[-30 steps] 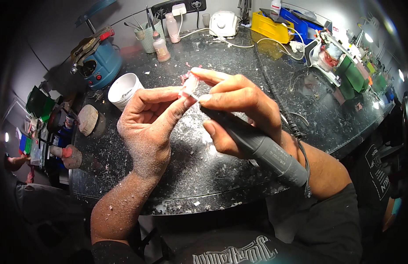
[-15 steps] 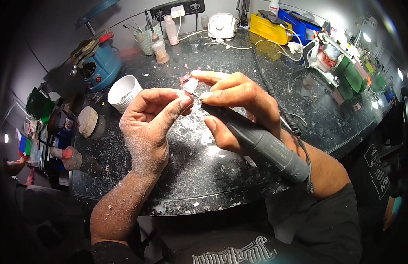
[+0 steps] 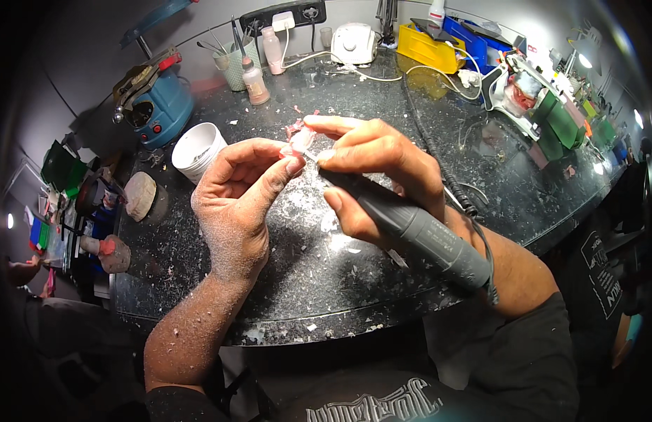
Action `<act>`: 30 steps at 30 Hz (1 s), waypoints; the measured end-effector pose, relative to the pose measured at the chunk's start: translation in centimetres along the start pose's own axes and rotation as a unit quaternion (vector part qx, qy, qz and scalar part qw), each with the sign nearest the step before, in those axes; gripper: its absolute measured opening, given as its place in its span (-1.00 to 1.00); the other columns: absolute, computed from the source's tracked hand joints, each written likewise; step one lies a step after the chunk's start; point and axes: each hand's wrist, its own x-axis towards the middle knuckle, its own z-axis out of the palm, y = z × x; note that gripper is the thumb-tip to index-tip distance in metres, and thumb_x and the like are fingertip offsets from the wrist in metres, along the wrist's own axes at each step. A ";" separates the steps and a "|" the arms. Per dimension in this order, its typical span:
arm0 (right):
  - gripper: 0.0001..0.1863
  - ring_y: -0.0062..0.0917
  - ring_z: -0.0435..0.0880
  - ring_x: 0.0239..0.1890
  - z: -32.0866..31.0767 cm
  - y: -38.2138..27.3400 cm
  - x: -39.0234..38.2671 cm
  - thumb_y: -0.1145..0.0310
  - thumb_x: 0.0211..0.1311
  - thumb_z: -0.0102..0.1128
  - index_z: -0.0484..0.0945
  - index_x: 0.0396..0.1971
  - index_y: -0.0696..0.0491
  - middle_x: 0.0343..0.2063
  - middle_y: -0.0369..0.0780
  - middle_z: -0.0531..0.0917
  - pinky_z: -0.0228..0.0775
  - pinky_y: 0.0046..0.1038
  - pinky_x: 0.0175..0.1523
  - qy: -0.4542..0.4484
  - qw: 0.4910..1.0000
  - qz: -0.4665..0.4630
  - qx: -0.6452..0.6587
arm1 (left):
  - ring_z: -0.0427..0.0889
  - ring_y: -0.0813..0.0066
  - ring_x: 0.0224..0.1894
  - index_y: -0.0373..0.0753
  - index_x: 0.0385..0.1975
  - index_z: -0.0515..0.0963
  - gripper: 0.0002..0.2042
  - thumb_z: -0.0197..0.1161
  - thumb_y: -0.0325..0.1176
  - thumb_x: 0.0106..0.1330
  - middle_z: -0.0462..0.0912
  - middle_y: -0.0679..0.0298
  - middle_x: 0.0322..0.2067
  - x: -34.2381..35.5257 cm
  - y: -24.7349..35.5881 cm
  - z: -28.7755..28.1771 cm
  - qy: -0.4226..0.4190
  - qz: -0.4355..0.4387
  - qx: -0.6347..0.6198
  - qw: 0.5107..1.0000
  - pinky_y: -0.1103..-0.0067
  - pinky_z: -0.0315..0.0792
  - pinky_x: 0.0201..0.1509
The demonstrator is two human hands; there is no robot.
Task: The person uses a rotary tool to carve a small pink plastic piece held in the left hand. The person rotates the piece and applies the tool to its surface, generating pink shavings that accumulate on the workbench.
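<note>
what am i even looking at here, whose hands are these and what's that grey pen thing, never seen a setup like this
This is one picture from a camera worn on a person's head, looking down at their own two bare hands; the wide lens bends the edges. The left hand, dusted with white powder, pinches a small pink and clear piece. The right hand grips a grey pen-shaped rotary handpiece, its tip at that piece, its coiled black cable running back across the dark speckled worktop. On the worktop lie white shavings, a round white tub, a blue machine, small bottles and a yellow tray.
</note>
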 end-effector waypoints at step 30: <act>-0.54 -0.26 0.75 0.01 -0.6 0.6 -0.8 0.36 0.24 0.53 0.53 0.05 0.18 -0.16 -0.11 0.71 0.50 -0.05 0.28 0.016 0.999 -0.008 -0.043 | 0.71 0.43 0.06 -0.35 0.09 0.56 -0.69 0.33 -0.63 0.37 0.71 0.14 -0.02 0.6 0.0 0.0 -0.017 -0.041 -0.075 0.996 0.48 0.52 0.29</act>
